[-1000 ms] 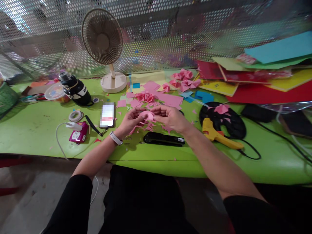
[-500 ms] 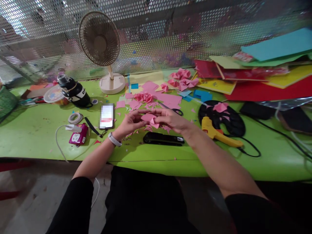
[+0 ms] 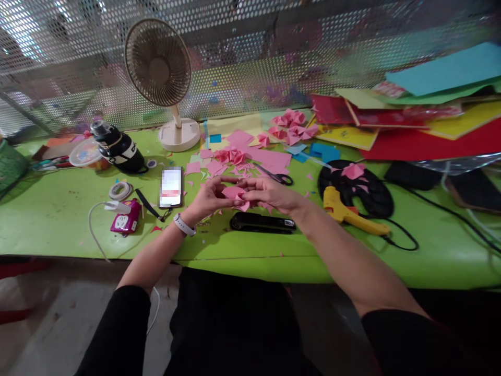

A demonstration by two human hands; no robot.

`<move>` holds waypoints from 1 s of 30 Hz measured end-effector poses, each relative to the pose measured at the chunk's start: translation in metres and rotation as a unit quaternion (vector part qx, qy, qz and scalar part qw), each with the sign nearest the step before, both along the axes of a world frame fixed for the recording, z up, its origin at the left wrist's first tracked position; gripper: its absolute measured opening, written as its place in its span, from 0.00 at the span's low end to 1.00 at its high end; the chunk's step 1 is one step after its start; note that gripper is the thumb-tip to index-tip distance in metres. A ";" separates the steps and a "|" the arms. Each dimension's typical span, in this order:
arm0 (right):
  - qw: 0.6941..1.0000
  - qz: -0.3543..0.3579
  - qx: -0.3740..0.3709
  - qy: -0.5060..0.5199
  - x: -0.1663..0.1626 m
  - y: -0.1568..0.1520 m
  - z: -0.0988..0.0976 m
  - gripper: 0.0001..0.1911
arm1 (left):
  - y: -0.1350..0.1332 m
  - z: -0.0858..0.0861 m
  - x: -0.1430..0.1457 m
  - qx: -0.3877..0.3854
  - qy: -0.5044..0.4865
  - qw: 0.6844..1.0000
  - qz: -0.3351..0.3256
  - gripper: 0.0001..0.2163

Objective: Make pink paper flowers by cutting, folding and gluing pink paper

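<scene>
A small folded pink paper piece [image 3: 234, 192] is pinched between my two hands above the green table [image 3: 58, 209]. My left hand [image 3: 209, 197], with a white watch at the wrist, grips its left side with closed fingers. My right hand [image 3: 270, 194] grips its right side, fingers curled. Pink paper scraps [image 3: 242, 207] lie under my hands. A black stapler [image 3: 262, 223] lies just in front of them. Scissors [image 3: 276, 176] lie right behind my right hand.
A yellow glue gun [image 3: 348, 213] rests on a black mat [image 3: 358, 188] to the right. A phone [image 3: 171, 186], tape roll [image 3: 119, 190], pink charger [image 3: 126, 220], black bottle [image 3: 119, 147] and fan [image 3: 160, 68] stand to the left. Coloured paper sheets [image 3: 426, 130] pile at back right.
The pink piece, rounded and spread a second ago, is now folded into a smaller pointed shape; both hands have drawn closer together around it.
</scene>
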State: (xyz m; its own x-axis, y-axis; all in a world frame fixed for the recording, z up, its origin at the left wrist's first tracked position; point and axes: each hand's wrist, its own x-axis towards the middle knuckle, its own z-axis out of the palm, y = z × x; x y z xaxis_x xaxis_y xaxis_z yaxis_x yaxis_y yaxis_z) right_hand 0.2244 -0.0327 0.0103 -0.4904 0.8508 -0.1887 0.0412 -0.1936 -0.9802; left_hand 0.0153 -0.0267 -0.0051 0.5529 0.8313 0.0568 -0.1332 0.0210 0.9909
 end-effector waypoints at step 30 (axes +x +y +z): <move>0.949 -0.146 0.253 -0.121 -0.021 -0.020 -0.011 0.29 | 0.005 -0.022 0.005 0.151 -0.019 0.984 0.096 0.13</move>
